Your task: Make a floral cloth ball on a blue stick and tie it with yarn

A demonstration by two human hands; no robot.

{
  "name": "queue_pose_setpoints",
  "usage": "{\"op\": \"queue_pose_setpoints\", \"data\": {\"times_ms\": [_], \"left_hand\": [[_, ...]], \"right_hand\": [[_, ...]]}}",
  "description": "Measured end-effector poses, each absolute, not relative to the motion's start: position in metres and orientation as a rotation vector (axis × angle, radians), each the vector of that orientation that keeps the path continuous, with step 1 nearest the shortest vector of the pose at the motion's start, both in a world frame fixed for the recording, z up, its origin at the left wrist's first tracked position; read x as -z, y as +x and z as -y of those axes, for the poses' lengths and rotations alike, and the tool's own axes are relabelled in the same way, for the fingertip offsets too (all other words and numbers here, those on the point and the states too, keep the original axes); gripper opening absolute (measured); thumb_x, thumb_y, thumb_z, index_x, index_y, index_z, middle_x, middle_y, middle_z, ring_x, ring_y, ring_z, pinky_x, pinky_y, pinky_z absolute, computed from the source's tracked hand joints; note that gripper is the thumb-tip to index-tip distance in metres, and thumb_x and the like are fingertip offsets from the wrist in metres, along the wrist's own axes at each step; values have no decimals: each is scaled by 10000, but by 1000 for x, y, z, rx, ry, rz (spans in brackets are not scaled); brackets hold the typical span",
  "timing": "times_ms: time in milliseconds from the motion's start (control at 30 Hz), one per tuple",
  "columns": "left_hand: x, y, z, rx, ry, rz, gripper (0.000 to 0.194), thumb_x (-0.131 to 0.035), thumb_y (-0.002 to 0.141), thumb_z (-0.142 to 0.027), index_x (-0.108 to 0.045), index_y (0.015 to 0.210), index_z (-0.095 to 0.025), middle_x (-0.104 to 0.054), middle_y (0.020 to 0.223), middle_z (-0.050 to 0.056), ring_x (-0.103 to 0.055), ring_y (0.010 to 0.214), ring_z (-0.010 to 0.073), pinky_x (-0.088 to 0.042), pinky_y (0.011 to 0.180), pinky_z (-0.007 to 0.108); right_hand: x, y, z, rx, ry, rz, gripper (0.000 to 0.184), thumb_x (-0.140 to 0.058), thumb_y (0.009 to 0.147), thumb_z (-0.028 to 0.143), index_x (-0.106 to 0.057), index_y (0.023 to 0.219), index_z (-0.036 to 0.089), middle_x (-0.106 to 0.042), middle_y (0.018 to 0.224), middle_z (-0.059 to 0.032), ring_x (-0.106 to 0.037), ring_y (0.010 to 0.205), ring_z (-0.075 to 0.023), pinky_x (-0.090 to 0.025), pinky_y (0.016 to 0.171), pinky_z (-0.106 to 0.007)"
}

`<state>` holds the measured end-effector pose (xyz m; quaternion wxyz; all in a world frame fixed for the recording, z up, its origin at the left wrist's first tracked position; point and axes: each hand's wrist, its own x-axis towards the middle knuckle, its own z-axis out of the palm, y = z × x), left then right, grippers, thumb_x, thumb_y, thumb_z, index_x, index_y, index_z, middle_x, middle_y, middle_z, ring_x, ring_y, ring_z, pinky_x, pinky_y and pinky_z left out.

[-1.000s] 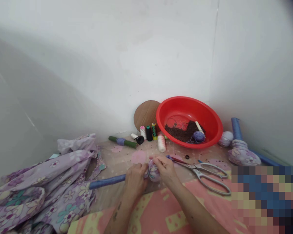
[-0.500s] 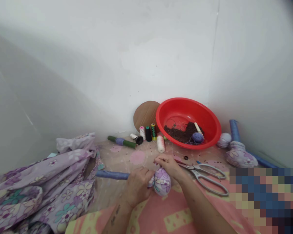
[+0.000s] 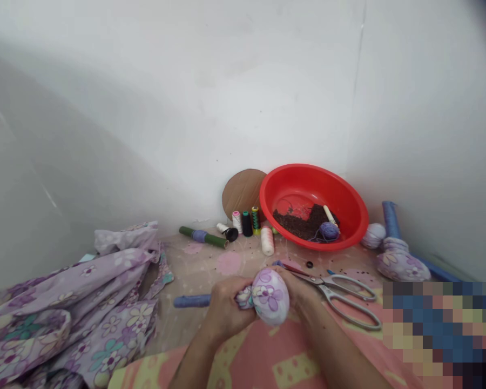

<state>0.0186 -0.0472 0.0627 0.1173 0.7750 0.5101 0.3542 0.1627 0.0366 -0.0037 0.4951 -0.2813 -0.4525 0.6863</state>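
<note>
My left hand [image 3: 229, 305] is closed round the blue-wrapped stick [image 3: 191, 301] of a cloth-headed beater, just behind the head. That head is a rounded ball [image 3: 270, 297] in lilac floral cloth, with gathered cloth [image 3: 244, 297] at its neck. My right hand [image 3: 297, 289] curls against the far right side of the ball; most of its fingers are hidden behind it. Steel-handled scissors [image 3: 340, 297] lie open just right of my right hand. A small purple-blue bit [image 3: 278, 264] shows above the right fingers, too small to name.
A red basin [image 3: 314, 243] leans at the back, holding dark crumbly material and purple yarn [image 3: 329, 231]. Thread spools [image 3: 247, 223] stand by a cardboard disc [image 3: 241, 189]. Floral cloth [image 3: 117, 292] heaps left, near a green tube [image 3: 214, 239]. A similar beater [image 3: 403, 265] lies right.
The ball has turned and risen towards me. My right hand has moved from pinching above the neck to the ball's right side. The stick's far end has shifted right and slightly down.
</note>
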Motion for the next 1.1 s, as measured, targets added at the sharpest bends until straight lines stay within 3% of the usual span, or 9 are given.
{"op": "queue_pose_setpoints", "data": {"times_ms": [167,267,400,500,600,1100], "left_hand": [[-64,16,47,-1075,2209,-1471,245,-613,574,-236,-618,818,-213,-633,756,-14,-547,668,124,-394,630,200],[-62,18,46,-1082,2237,-1461,205,-595,590,-230,-617,793,-212,-624,727,-13,-538,655,121,-386,624,201],[-58,23,46,-1021,2286,-1432,165,-529,621,-203,-612,764,-203,-609,698,2,-530,646,127,-381,615,210],[-56,29,49,-964,2312,-1430,166,-494,629,-195,-612,745,-206,-610,697,15,-533,668,140,-383,626,220],[-54,36,51,-936,2360,-1376,211,-491,626,-193,-615,795,-221,-622,743,18,-544,721,151,-382,653,229],[-49,46,58,-843,2421,-1433,169,-474,613,-187,-579,736,-235,-595,698,24,-535,693,154,-374,633,236]], "right_hand": [[-4,162,-31,-2058,-413,846,313,-472,718,403,-602,745,119,-618,697,-66,-570,654,-166,-414,622,-301],[-7,161,-34,-2027,-249,628,211,-513,718,373,-555,673,171,-605,742,-23,-564,721,-146,-417,692,-283],[-5,159,-42,-2015,-166,519,207,-557,717,290,-447,577,184,-450,514,56,-459,481,-72,-397,516,-189],[1,159,-50,-2054,-223,594,270,-584,695,314,-390,555,188,-262,432,95,-259,346,-50,-264,350,-157],[10,159,-57,-2045,-318,665,351,-573,696,367,-327,516,195,-173,415,108,-141,328,-45,-178,310,-156],[24,156,-63,-1966,-582,825,435,-570,611,480,-267,462,206,-180,359,117,-101,310,-34,-130,285,-163]]}}
